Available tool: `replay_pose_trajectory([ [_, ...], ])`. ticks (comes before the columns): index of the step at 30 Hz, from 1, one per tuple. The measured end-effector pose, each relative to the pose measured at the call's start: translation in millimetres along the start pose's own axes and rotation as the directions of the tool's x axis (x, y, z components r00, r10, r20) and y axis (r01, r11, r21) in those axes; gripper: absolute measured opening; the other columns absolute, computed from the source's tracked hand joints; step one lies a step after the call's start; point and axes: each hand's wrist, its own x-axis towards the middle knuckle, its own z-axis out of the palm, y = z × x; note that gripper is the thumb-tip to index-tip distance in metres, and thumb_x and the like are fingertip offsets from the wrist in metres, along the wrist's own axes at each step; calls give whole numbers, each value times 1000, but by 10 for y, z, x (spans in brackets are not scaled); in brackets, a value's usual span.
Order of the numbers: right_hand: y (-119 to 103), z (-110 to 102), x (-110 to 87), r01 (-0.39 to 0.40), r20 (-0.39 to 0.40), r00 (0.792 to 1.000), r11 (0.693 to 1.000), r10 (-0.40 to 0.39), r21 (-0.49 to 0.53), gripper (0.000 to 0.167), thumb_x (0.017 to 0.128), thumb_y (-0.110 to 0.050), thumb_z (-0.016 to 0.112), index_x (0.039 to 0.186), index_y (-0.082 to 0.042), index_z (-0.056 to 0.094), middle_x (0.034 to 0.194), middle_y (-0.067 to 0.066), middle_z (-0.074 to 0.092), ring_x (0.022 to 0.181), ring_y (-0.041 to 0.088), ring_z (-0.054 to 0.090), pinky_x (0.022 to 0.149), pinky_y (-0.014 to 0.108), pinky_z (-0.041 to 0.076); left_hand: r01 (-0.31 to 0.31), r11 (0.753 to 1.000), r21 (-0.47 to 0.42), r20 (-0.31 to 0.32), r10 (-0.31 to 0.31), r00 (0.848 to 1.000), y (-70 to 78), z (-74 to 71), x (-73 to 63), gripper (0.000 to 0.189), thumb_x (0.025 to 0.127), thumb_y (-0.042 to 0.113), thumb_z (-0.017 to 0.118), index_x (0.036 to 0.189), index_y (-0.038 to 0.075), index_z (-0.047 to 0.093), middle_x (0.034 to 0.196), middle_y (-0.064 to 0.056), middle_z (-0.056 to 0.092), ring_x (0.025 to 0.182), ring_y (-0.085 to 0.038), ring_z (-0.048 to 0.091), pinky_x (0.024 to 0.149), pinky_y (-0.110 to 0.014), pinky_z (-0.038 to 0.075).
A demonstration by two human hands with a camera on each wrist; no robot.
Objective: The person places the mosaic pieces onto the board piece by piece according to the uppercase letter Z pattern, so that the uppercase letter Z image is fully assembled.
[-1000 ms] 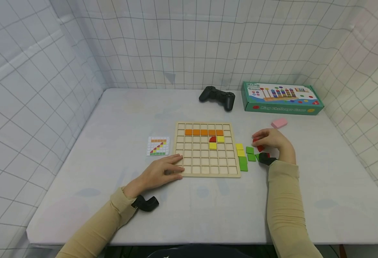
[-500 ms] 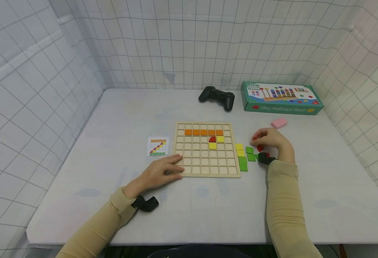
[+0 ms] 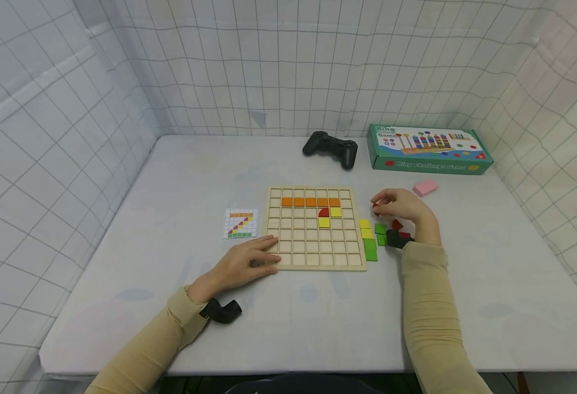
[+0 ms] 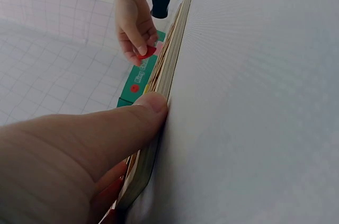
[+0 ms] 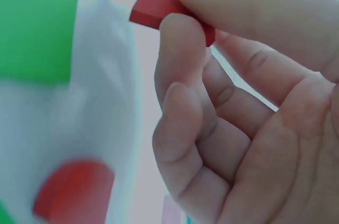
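Between thumb and index finger, my right hand (image 3: 403, 207) pinches a red quarter-circle tile (image 5: 156, 6), held up right of the wooden grid board (image 3: 298, 246). My left hand (image 3: 241, 262) rests at the board's lower left, fingers extended onto it; in the left wrist view the thumb (image 4: 151, 105) presses against its edge. The board carries a row of orange square tiles (image 3: 310, 202), two yellow squares (image 3: 335, 212) and one red quarter-circle (image 3: 324, 212). Loose yellow tiles (image 3: 365, 229), green tiles (image 3: 371, 249) and red tiles (image 3: 397, 224) lie right of the board, some partly hidden by the right wrist strap.
A small pattern card (image 3: 240, 223) lies left of the board. Farther back are a black game controller (image 3: 330, 149) and a green game box (image 3: 431, 150). A pink block (image 3: 425, 187) sits behind the right hand. Grid-patterned cloth walls enclose the table.
My right hand has lifted the red quarter-circle from the loose tiles and moved left toward the board, uncovering another red tile. The left hand has stayed in place.
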Motion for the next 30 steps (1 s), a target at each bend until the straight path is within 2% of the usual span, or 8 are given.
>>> replay_pose_trajectory([
  [5, -164, 67, 50, 63, 7, 998, 998, -63, -20, 28, 91, -20, 61, 112, -3, 63, 93, 11, 63, 85, 26, 57, 73, 31, 46, 3, 1000, -3, 0, -3, 1000, -6, 2, 0, 29, 87, 29, 69, 111, 12, 72, 140, -11, 47, 134, -24, 36, 111, -37, 30],
  [19, -645, 392, 183, 154, 32, 987, 987, -156, 44, 20, 88, -19, 66, 101, -4, 63, 100, 10, 65, 92, 25, 52, 84, 38, 44, -1, 1000, -1, -3, 1, 1000, -15, 6, -4, 29, 87, 29, 69, 111, 13, 72, 140, -11, 47, 134, -23, 36, 111, -37, 29],
  [26, -777, 563, 262, 188, 61, 980, 982, -190, 36, 17, 87, -19, 67, 101, -7, 67, 99, 7, 65, 91, 23, 53, 84, 35, 45, 0, 1000, -4, 1, 0, 1000, -8, -2, -7, 29, 87, 29, 69, 111, 12, 72, 140, -11, 46, 134, -24, 36, 112, -35, 28],
  [30, -843, 633, 252, 238, 76, 968, 971, -239, 21, 17, 88, -16, 65, 102, -6, 69, 101, 7, 65, 92, 23, 52, 85, 37, 45, 0, 1000, -9, 2, 0, 1000, -5, -5, -6, 29, 87, 28, 69, 111, 12, 72, 140, -11, 46, 134, -24, 36, 112, -34, 29],
])
